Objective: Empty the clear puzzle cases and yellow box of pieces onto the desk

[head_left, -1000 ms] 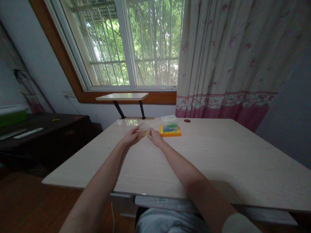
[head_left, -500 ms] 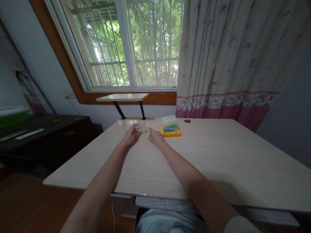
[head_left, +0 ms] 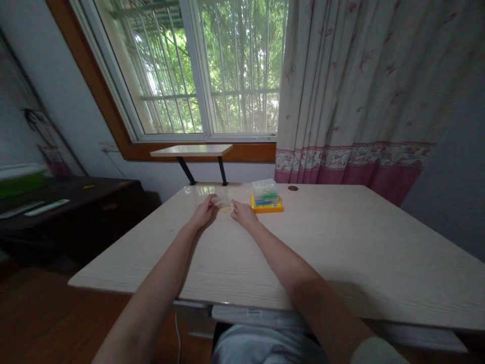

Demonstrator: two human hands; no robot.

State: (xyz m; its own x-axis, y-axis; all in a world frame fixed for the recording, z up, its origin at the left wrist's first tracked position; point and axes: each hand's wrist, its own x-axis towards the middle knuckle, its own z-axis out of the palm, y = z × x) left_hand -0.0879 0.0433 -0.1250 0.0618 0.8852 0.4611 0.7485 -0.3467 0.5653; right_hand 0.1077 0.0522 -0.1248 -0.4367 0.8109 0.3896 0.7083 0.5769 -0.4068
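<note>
My left hand is closed on the left side of a small see-through plastic bag, just above the far part of the table. My right hand pinches the right edge of the same bag. On the tabletop below and between the hands lie a few tiny yellow pieces, too small to make out. Right of my right hand, a clear plastic box or pouch with green and blue items rests on a yellow-orange flat box.
The pale wood-grain table spreads out on both sides. A small raised shelf on black legs stands at its back edge, below the barred window. To the left is a dark desk with a green container. Patterned curtains hang at right.
Both hands keep their hold on the plastic bag in nearly the same place. The bag's angle between them has shifted slightly; the small yellow pieces still lie beneath.
</note>
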